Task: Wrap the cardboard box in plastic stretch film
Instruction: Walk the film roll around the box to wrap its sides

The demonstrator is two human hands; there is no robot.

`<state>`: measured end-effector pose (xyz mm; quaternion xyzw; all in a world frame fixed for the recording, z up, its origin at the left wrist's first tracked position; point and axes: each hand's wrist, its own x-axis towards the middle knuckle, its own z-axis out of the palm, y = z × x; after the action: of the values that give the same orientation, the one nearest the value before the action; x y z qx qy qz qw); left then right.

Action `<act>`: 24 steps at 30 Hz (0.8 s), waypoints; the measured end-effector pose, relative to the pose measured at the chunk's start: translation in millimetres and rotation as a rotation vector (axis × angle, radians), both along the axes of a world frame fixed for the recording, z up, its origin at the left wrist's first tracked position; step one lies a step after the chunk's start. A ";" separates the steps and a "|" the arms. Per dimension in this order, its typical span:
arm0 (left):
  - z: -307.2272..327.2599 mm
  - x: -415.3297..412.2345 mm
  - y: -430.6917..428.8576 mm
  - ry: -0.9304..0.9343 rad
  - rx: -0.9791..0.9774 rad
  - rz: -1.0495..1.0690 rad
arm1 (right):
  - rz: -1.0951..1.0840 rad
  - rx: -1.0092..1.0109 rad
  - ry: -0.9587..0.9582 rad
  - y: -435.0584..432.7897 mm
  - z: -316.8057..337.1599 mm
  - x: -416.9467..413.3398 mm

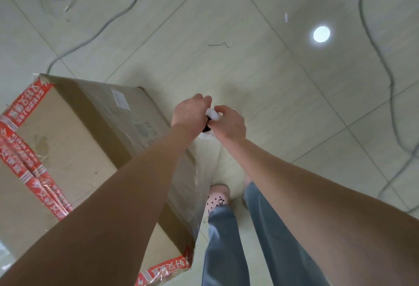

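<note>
Cardboard box [74, 140] stands on the tiled floor [260, 70] at about 8 o'clock in the view, brown, with red printed tape [25, 113] along its top edges and a white label [120, 99] on the side that faces 1 o'clock. Clear stretch film [199, 179] runs taut from the box's near corner toward 12 o'clock, up to the hands near the centre. Left hand [191, 111] and right hand [230, 122] meet there over what seems to be the top of the film roll [206, 130]; only its dark core and a white rim show beneath them. The fingers of both hands are curled and clenched on the roll, and the right hand also pinches a bunched white wad of film [213, 113] between the two hands. At 6 o'clock are grey-blue trouser legs [224, 251] and a pink clog [218, 198]. Grey cables [376, 43] trail across the floor at 11 and 2 o'clock, near a round glare spot [321, 34].
</note>
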<state>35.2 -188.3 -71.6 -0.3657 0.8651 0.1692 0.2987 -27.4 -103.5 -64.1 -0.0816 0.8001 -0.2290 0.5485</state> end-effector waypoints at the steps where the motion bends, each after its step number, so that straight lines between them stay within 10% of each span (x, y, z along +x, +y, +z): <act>1: -0.4 1.5 -3.4 -0.002 -0.002 0.029 | 0.006 -0.007 0.005 -3.0 -0.8 0.9; 15: -7.4 69.6 -73.2 0.056 0.012 0.917 | 0.031 -0.115 -0.064 -87.9 -7.4 39.3; 24: -2.2 71.0 -77.6 0.068 -0.026 0.448 | 0.111 -0.043 0.015 -108.4 -6.0 53.0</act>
<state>106.2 -265.9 -73.7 -0.5469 0.7738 0.2321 0.2196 25.6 -211.9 -70.1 -0.1393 0.7934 -0.2146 0.5523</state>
